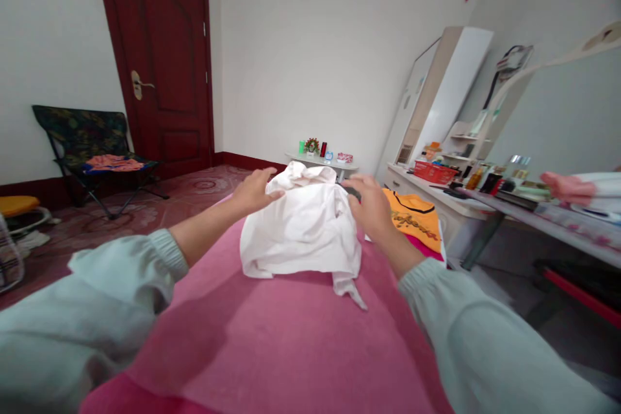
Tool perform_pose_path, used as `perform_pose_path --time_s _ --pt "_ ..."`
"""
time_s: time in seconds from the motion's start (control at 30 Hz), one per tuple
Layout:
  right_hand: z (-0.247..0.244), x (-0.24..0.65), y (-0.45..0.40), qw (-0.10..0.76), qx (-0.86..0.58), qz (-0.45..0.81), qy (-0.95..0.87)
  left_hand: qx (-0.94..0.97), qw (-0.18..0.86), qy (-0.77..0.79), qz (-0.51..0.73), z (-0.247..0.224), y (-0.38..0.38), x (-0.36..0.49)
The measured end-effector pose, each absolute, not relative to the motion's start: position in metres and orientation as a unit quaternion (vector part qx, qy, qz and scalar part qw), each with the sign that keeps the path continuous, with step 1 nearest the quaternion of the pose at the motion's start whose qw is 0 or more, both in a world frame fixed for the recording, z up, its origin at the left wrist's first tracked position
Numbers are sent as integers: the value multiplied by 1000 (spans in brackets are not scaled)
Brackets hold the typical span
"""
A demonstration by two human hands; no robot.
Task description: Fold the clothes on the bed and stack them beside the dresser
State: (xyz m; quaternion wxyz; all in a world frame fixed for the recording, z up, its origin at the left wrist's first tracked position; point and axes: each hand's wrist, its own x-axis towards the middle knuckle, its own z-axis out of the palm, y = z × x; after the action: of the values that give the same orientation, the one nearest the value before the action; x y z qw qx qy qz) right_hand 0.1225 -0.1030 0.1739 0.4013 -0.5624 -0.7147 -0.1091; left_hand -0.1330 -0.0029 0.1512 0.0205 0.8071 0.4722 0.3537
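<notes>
A crumpled white garment (305,226) lies on the pink cloth-covered surface (291,343) in front of me, one thin end trailing toward me on its right side. At its upper left is my left hand (257,193), fingers stretched and spread apart. On the other side my right hand (371,207) hovers by the garment's upper right edge, thumb and fingers apart. Neither hand visibly grips the cloth. Just right of my right hand lies a yellow garment (412,210) with dark lettering.
A camouflage folding chair (87,142) with clothes on it stands at left, near the dark red door (169,45). Behind the pink surface is a small white table (320,160) with a plant. To the right are a dresser with a red basket (434,171) and bottles.
</notes>
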Motion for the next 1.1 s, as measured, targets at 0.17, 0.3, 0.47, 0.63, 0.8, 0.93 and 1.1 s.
perform_pose_path --time_s 0.17,0.3,0.47,0.63,0.8,0.93,1.1 --pt "56 115 -128 289 -591 -91 -747 869 105 448 184 42 -18 -141" --pt "-5 118 -131 278 -645 -45 -710 876 55 455 154 -3 -44 -139" --pt "-6 138 -125 323 -673 -66 -662 872 36 458 171 -1 -41 -140" --pt "0 150 -128 314 -695 -32 -646 868 48 454 195 -2 -36 -143" --pt "2 153 -127 341 -684 -30 -644 860 78 449 229 2 -33 -147" --pt "2 152 -125 351 -688 -24 -635 847 73 466 246 7 -32 -144" --pt "0 153 -123 380 -677 -10 -630 841 52 455 289 12 -38 -138"
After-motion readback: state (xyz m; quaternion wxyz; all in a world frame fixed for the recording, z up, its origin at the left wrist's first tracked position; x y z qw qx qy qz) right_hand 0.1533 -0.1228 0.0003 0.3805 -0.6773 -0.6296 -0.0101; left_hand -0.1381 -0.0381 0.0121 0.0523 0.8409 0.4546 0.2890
